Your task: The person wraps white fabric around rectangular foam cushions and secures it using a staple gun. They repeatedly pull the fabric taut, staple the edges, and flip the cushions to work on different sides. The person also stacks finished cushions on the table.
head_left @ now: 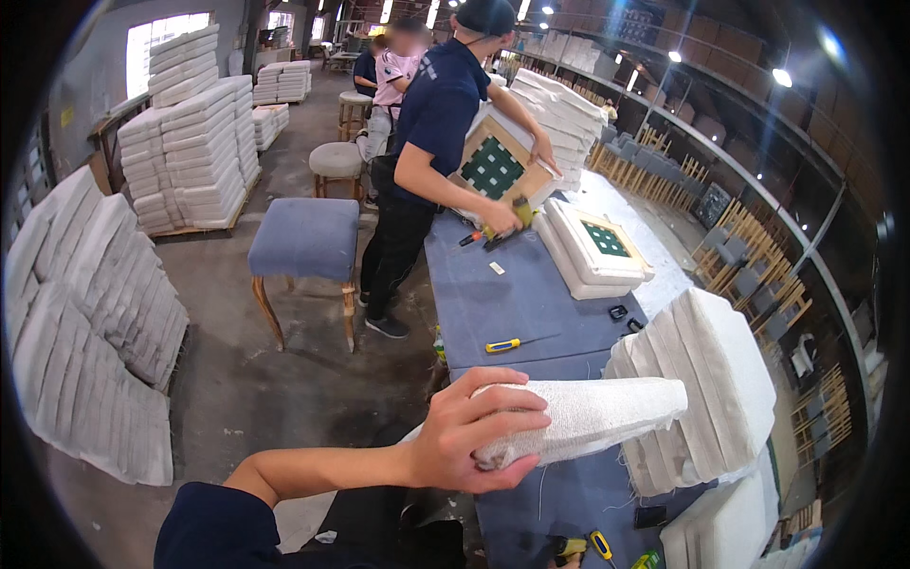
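Cushion, white, fabric-covered, held at its near end by the left hand; fingers curled over the top edge, thumb beneath, grip closed on it; far end reaches out over the blue table toward a leaning stack of like cushions at the right; cushion roughly level, raised off the table surface. Right hand not visible; state cannot be told.

Step, as judged: one cushion is being carried between the stack and the work surface; whether leaving or joining the stack cannot be told. Next move calls for a second point of support, since a one-handed hold at one end lets the far end sag; bare table lies just ahead.

Nearby: yellow-handled screwdriver on the table beyond the cushion, apart from it; another tool at the table's near edge; co-worker at the far end holding a wooden frame with green webbing, a power tool in one hand; finished seats stacked flat beside; blue stool on the floor to the left; more cushion stacks along the left.
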Demonstrator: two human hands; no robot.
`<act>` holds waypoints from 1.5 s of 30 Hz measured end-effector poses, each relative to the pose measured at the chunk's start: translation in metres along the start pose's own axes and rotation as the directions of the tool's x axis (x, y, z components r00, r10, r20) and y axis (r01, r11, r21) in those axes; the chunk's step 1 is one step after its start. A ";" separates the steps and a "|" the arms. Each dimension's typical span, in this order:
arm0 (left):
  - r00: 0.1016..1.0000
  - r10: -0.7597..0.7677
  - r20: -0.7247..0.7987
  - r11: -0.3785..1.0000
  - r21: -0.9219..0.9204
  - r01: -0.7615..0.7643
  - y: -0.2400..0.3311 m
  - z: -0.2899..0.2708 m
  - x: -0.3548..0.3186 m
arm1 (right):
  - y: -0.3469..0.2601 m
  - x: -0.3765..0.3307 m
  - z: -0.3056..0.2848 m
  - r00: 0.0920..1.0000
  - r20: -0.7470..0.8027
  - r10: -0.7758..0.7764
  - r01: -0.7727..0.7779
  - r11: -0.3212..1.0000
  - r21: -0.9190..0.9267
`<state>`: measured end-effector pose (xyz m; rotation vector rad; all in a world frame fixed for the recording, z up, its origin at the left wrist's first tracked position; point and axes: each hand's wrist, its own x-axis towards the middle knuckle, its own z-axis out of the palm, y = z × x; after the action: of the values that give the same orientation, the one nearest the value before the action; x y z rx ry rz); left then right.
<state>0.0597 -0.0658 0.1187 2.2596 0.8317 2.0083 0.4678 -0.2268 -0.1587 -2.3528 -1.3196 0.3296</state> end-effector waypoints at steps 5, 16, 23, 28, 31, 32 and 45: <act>0.998 -0.027 0.065 0.999 0.028 0.025 0.017 0.045 0.030 | 0.010 0.015 0.019 0.997 0.064 -0.036 0.045 0.990 -0.135; 0.988 -0.008 0.154 0.999 0.051 0.000 0.056 0.092 0.058 | -0.274 0.091 -0.298 0.505 -0.765 -0.399 0.834 -0.004 0.552; 0.993 -0.018 0.119 0.992 0.122 0.003 0.071 0.086 0.043 | -0.378 0.026 -0.366 0.423 -0.644 -0.638 -0.068 -0.731 0.679; 0.988 -0.016 0.154 0.997 0.075 0.005 0.089 0.097 0.042 | -0.368 0.044 -0.371 0.205 -0.681 -0.703 0.088 -0.679 0.729; 0.986 -0.007 0.164 0.997 0.082 -0.006 0.094 0.096 0.038 | -0.366 0.022 -0.387 0.525 -0.385 -0.759 -0.164 -0.534 0.829; 0.986 -0.006 0.169 0.996 0.088 -0.009 0.096 0.094 0.036 | -0.367 0.024 -0.385 0.468 -0.427 -0.773 -0.119 -0.535 0.837; 0.999 0.003 0.040 0.998 0.070 -0.006 0.054 0.056 0.020 | -0.315 0.150 -0.250 0.635 -0.284 -0.718 0.768 0.551 0.326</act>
<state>0.1326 -0.0854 0.1453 2.3321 0.9090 1.9584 0.4086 -0.0147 0.2094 -1.2517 -1.8285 0.1665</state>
